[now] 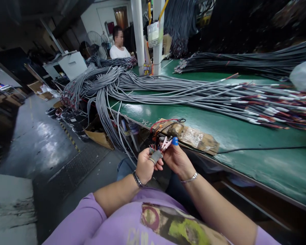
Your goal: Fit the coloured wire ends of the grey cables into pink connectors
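Observation:
In front of my body, just off the bench edge, my left hand [146, 166] is closed round the end of a grey cable. Thin coloured wires [153, 147] fan out above its fingers, and a grey wrap covers its thumb. Close beside it, my right hand [177, 160] is closed, with blue tape on one fingertip. A small pale pink clip-like tool [165, 144] sits between its fingers, its jaws near the wires; its exact kind is unclear. The fingertips of both hands nearly meet and partly hide the cable end.
A long bundle of grey cables [153, 85] lies across the green bench [260, 163] and hangs over its left edge. A taped wooden board [199, 137] with a black cord lies at the near edge. White posts [157, 41] rise behind; a person [119, 51] sits farther back.

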### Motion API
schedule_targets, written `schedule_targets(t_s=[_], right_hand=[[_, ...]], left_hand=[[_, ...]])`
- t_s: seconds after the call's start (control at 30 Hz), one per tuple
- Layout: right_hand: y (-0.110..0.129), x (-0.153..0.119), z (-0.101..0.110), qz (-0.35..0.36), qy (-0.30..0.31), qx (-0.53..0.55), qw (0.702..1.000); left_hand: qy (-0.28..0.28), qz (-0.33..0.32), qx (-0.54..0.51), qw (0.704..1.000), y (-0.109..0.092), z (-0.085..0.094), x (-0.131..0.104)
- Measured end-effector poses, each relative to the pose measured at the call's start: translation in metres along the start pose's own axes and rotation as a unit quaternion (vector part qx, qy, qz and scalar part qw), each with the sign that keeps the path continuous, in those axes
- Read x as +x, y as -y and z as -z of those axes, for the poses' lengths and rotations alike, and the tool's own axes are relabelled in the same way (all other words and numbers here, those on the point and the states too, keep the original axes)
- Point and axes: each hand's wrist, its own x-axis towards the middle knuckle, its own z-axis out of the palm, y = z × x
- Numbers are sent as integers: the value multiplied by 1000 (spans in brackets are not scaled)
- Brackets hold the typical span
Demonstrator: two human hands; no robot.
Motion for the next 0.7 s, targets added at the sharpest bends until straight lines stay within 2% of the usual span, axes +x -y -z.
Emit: schedule_targets(t_s=[0.2, 0.4, 0.57, 0.7], right_hand=[[0, -6, 8, -65, 26, 8, 997], [6, -17, 23, -81, -2, -24, 996], [11, -33, 41, -64, -66, -93, 991], [15, -44, 45, -73, -55, -173, 981]], left_hand=[[4, 13, -19, 1000, 2, 5, -2], [30, 12, -24, 999, 10, 21, -3], [-29, 1, -43, 999, 15, 44, 0], [-60, 86, -23, 994, 34, 62, -6]])
